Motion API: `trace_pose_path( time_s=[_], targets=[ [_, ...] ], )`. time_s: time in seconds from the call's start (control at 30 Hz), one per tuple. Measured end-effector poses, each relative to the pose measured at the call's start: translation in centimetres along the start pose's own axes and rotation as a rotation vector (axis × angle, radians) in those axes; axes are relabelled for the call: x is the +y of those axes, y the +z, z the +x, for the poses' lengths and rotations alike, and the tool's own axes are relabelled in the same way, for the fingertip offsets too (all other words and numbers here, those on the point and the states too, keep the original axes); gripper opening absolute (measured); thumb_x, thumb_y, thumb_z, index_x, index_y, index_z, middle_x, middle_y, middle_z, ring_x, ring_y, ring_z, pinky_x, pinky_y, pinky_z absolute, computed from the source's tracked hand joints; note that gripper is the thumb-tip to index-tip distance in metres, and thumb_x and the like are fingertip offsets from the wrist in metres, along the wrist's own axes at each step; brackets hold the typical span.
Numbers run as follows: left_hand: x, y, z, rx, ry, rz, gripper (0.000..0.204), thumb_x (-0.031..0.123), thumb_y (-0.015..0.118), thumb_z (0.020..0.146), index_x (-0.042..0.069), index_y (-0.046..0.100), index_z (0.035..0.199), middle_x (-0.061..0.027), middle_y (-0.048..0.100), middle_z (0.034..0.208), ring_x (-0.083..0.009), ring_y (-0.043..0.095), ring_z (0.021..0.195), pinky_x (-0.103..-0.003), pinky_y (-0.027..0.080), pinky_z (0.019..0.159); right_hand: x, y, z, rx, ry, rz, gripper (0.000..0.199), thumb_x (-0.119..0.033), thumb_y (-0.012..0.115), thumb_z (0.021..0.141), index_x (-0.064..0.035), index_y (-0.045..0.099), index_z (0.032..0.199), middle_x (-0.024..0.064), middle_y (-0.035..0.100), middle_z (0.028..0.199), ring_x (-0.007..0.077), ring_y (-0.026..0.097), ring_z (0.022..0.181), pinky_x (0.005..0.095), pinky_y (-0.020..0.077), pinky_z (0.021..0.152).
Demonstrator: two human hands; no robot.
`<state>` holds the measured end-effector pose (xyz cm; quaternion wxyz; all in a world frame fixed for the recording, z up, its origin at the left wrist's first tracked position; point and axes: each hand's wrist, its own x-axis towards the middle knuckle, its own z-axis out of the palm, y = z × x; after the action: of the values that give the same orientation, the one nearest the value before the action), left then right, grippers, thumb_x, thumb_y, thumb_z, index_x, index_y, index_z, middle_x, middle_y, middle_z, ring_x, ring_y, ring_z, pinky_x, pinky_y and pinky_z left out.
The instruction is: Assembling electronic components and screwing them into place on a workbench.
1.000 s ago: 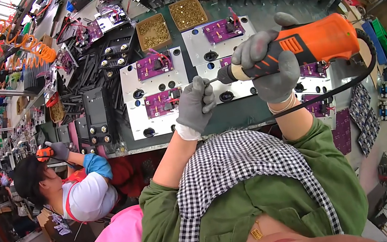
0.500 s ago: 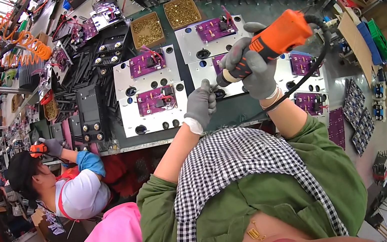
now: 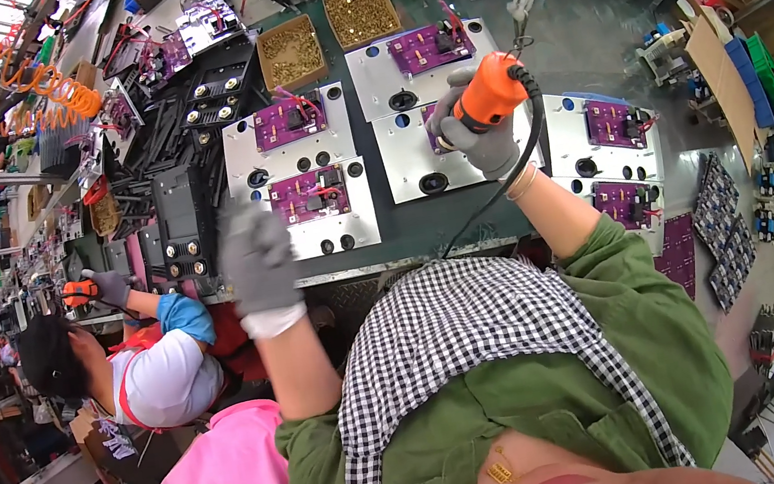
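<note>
The orange electric screwdriver with a black cable [image 3: 489,94] stands over the rear middle of the dark green worktop [image 3: 405,229], its tip hidden behind the grey-gloved right hand [image 3: 481,131] that is closed tightly round its body; where the bit meets the purple circuit board [image 3: 430,124] on the silvery metal plate [image 3: 423,150] beneath cannot be made out. The black cable loops down from the tool's top towards the worktop's front edge. The grey-gloved left hand [image 3: 258,257] is blurred, hovering at the front edge of another silvery plate with a purple board [image 3: 309,198]; its fingers look loosely curled and it holds nothing, though whether it touches the plate cannot be told. Further back sit two square brown trays of small brass screws [image 3: 291,51]. The person's lower body is covered by a checked apron, and the picture's rim bends and cuts off the shelves beyond. At the left a co-worker's gloved hand [image 3: 110,284] grips a second orange tool [image 3: 77,290], mostly hidden.
</note>
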<state>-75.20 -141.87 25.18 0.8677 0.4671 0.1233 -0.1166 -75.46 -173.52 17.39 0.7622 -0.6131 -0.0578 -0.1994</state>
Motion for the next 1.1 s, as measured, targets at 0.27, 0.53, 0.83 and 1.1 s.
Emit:
trace_pose_path(
  time_s=[0.27,0.53,0.83,1.1],
  targets=[
    [15.5,0.6,-11.0,-0.448,0.893,-0.283,0.01,0.007,0.05,0.097,0.001,0.054,0.104,-0.0044,0.048,0.073,-0.0111,0.042,0.051,-0.026,0.037,0.046,1.7,0.0,-1.5,-0.025,-0.033,-0.175,0.031,-0.004,0.071,0.074,-0.0022,0.059,0.103,0.0045,0.064,0.087,0.0146,0.065,0.078,0.0268,0.0532,0.071],
    [-3.3,2.1,-2.7,-0.006,-0.312,-0.249,0.028,0.001,0.052,0.092,0.001,0.056,0.119,-0.007,0.057,0.095,-0.0094,0.049,0.069,-0.019,0.041,0.058,2.2,1.2,-0.6,0.125,-0.182,-0.256,0.022,-0.004,0.073,0.069,-0.0049,0.06,0.086,0.0014,0.061,0.069,0.0136,0.061,0.062,0.027,0.0499,0.058],
    [-1.2,1.3,-1.5,-0.171,-0.001,-0.212,0.023,0.015,0.05,0.102,0.003,0.057,0.121,-0.006,0.06,0.094,-0.0063,0.042,0.062,-0.016,0.037,0.044,1.9,1.0,0.0,0.072,-0.225,-0.351,0.056,-0.007,0.077,0.071,-0.0038,0.052,0.121,0.0033,0.063,0.085,0.0149,0.064,0.072,0.03,0.0532,0.067],
    [-6.2,1.4,-2.8,-0.087,-0.144,-0.166,0.012,0.021,0.061,0.098,0.009,0.06,0.1,-0.0017,0.062,0.083,-0.0048,0.043,0.053,-0.016,0.036,0.04,-2.4,2.2,2.4,0.018,-0.278,-0.305,0.058,-0.008,0.075,0.073,-0.0039,0.05,0.125,0.0017,0.061,0.091,0.0112,0.059,0.079,0.0283,0.0505,0.072]
  ],
)
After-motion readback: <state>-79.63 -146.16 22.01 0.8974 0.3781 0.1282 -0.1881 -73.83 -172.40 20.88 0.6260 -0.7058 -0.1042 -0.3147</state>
